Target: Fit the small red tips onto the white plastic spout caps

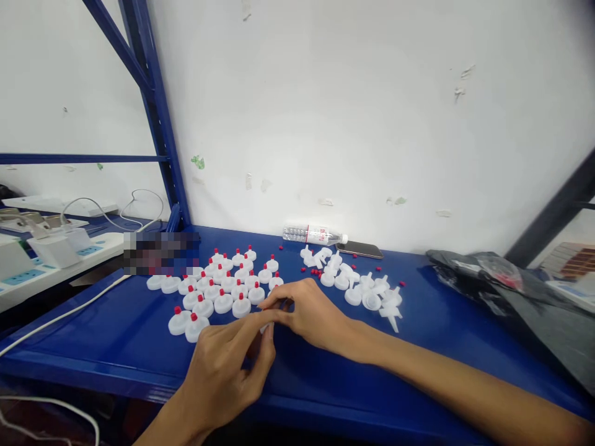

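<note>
Just above the table's front part, my left hand (227, 362) is closed, fingers and thumb pinching a white plastic nozzle cap (266, 327), mostly hidden by the fingers. My right hand (311, 316) meets it from the right, its fingertips pinched together over the top of that piece; what lies between them is hidden. Left of the hands stand many white nozzle caps with red tips (223, 302), upright in loose rows. To the right lies a heap of white nozzle caps without red tips (367, 288), several tipped over. Small loose red tips (316, 272) are scattered around the heap.
At the back of the blue table (288, 371) lie a clear plastic bottle (313, 235) and a phone (360, 249). Black plastic bagging (506, 297) covers the right end. A power strip (83, 248) and white cables run along the left, near a blue metal post (160, 118).
</note>
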{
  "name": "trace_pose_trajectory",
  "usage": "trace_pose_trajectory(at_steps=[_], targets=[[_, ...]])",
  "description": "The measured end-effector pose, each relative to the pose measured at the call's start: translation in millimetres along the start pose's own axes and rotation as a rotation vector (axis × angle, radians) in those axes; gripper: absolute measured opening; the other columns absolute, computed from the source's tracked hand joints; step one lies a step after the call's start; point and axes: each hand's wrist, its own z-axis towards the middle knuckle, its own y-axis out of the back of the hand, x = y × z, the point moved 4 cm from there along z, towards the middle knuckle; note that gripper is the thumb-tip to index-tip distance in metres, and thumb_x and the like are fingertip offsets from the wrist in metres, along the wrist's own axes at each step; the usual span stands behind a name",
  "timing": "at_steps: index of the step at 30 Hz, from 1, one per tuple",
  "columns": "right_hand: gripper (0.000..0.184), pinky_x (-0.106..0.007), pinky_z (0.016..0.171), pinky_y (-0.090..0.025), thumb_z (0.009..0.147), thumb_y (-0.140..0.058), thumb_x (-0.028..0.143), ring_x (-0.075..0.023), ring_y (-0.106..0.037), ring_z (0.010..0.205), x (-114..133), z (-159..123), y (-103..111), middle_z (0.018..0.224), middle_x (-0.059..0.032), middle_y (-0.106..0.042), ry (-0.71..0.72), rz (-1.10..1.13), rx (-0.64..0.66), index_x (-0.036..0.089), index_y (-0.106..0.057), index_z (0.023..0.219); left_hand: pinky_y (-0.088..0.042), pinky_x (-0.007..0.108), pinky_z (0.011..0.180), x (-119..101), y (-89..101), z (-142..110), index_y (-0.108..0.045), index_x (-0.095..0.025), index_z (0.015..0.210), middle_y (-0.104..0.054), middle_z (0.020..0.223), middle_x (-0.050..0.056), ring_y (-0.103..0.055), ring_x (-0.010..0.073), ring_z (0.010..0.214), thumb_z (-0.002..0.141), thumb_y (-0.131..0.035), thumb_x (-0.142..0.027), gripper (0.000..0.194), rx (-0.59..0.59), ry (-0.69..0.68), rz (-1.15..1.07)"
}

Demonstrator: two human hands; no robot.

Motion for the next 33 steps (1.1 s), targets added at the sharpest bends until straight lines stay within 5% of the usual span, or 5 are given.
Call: trace_pose_trajectory(at_steps=[6, 11, 18, 25, 33], targets=[[0.039, -0.028, 0.076, -0.058, 0.087, -0.081, 0.028, -0.0185, -0.076, 0.081, 4, 7, 6, 0.098, -0.0056, -0.081, -0.027, 0.062, 0.036, 0.018, -0.075, 0.123, -0.048, 0.029, 0.054, -5, -9.1, -1, -0.06, -0.02, 0.12, -0.076, 0.08, -0.001, -0.074, 0.0166, 0.062, 0.1, -0.051, -0.009, 0.024, 0.157, -0.154, 0.002], [0.016, -0.031, 0.076, -0.055, 0.098, -0.065, 0.031, -0.0181, -0.074, 0.08, 8, 15, 60, 0.093, -0.0017, -0.08, 0.011, -0.244, -0.162, 0.023, -0.079, 0.102, -0.047, 0.028, 0.052, -5, -10.7, -1, -0.057, -0.019, 0.12, -0.076, 0.08, -0.001, -0.071, 0.0153, 0.056, 0.1, -0.051, -0.009, 0.023, 0.179, -0.14, 0.004], [0.025, -0.041, 0.081, -0.055, 0.094, -0.069, 0.028, -0.0342, -0.071, 0.105, -54, 22, 101, 0.11, -0.0142, -0.078, -0.197, -0.776, -0.049, 0.02, -0.078, 0.116, -0.048, 0.028, 0.053, -4, -12.8, -2, -0.056, -0.019, 0.121, -0.077, 0.082, 0.0, -0.073, 0.0155, 0.059, 0.102, -0.049, -0.011, 0.022, 0.217, -0.135, 0.022], [0.017, -0.04, 0.077, -0.055, 0.091, -0.073, 0.03, -0.031, -0.073, 0.096, -82, 23, 103, 0.105, -0.0122, -0.08, -0.241, -0.7, -0.047, 0.021, -0.08, 0.103, -0.049, 0.029, 0.055, -3, -12.1, -4, -0.057, -0.02, 0.122, -0.078, 0.085, -0.001, -0.076, 0.016, 0.064, 0.104, -0.048, -0.013, 0.021, 0.208, -0.142, 0.033], [0.041, -0.03, 0.073, -0.053, 0.089, -0.074, 0.051, -0.0202, -0.072, 0.086, -16, 16, 98, 0.096, -0.0065, -0.08, -0.226, 0.082, 0.153, 0.023, -0.072, 0.119, -0.051, 0.022, 0.057, -3, -1.7, 3, -0.053, -0.016, 0.14, -0.069, 0.09, 0.001, -0.067, 0.0101, 0.062, 0.1, -0.063, -0.024, 0.042, -0.006, -0.047, 0.071]])
